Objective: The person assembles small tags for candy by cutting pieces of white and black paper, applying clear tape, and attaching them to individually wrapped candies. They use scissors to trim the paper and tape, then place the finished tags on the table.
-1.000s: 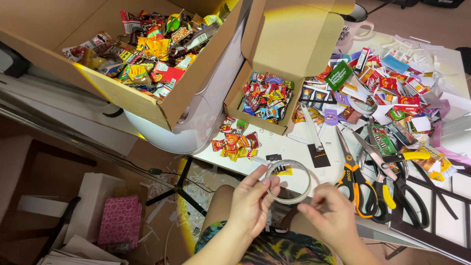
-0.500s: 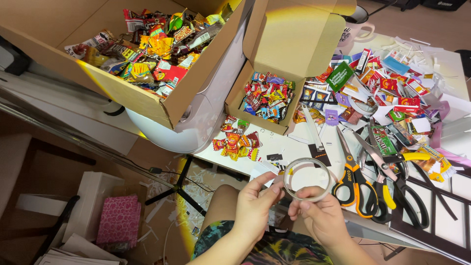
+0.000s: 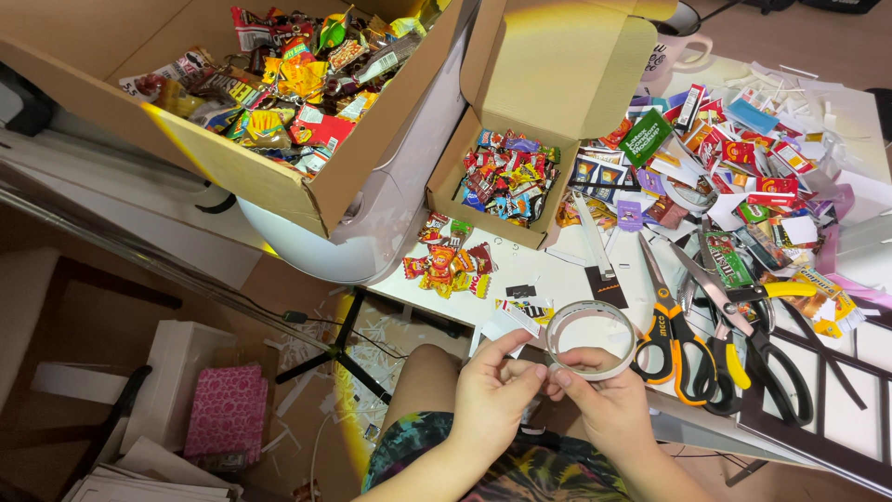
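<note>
Lower centre: white tape roll [image 3: 591, 339] with a pale inner ring. Right of it: scissors [image 3: 678, 346] with orange-and-black handles, and a second pair [image 3: 753, 330], yellow and black. Upper left: brown cardboard box [image 3: 279, 191] of multicoloured wrappers. Centre: smaller brown box [image 3: 483, 223], red, blue and yellow sweets. Lower left: pink patterned box [image 3: 228, 412]. White bench [image 3: 557, 274].

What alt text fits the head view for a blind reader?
Both hands, left hand and right hand, hold a tape roll at a table edge. Scissors lie right; candy boxes sit above.
</note>
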